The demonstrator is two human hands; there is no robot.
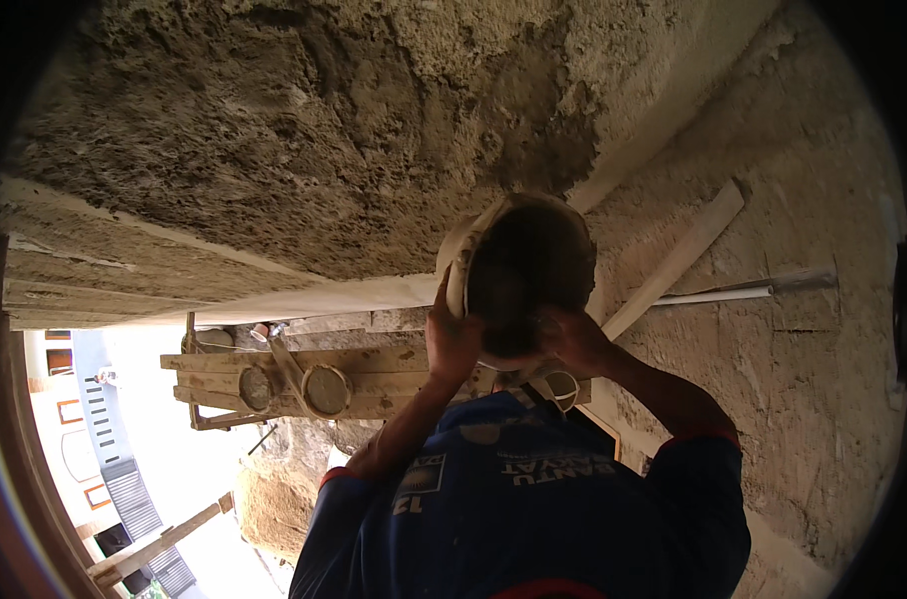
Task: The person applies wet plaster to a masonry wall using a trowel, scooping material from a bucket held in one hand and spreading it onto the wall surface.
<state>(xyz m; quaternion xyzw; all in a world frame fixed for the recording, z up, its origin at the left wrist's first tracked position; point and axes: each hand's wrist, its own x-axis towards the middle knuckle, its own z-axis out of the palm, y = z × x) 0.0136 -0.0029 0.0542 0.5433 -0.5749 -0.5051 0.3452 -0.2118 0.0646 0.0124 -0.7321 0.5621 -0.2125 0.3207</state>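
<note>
A mortar-smeared bucket (459, 250) is raised in front of the rough wall, tipped so that its dark mouth faces me. My left hand (453, 344) is closed on the lower left of its rim, with the thumb and fingers along the outer side. At the lower right of the rim, my right hand (575, 344) grips it too, its fingertips partly lost in shadow. What lies inside the bucket is too dark to make out. Just below, near my chest, hangs a thin pale loop (565, 392).
Left of me runs a plank scaffold (384, 361) carrying two round containers (255, 388) (327, 390). Wet, coarse plaster covers the wall (274, 150). A wooden board (678, 258) leans on the right, beside a white pipe (718, 296). Beyond the scaffold lies a heap of sand (279, 499).
</note>
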